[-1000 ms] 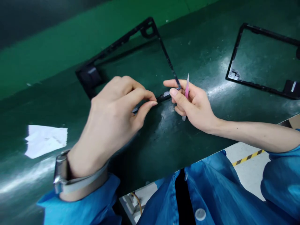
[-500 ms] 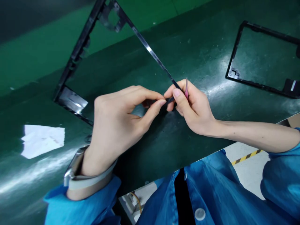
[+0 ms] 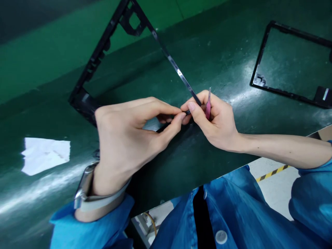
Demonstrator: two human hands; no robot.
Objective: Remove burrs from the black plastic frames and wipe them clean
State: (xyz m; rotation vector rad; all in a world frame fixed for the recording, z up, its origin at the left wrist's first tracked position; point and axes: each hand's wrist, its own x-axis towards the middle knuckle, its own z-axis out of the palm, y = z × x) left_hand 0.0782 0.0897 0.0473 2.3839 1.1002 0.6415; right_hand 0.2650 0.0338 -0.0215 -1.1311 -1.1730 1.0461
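Observation:
A black rectangular plastic frame (image 3: 178,72) is held tilted up off the table by its near corner. My left hand (image 3: 129,133) pinches the frame's near edge between thumb and index finger; its other fingers are partly hidden behind. Close beside it, my right hand (image 3: 214,117) grips the same corner with thumb and fingers. A thin pink-handled tool with a pointed metal tip (image 3: 208,108), perhaps tweezers, is tucked in my right hand and points up. Whatever lies between the fingertips is too small to make out.
A second black frame (image 3: 285,95) lies flat on the dark green table (image 3: 207,55) at the right. A torn piece of white paper (image 3: 46,155) rests at the left. The table's near edge runs just in front of my blue jacket (image 3: 233,211).
The held frame has turned and tilted, its far part shifting to the right. My left hand has rolled slightly, and the pink tool leans a little more to the right.

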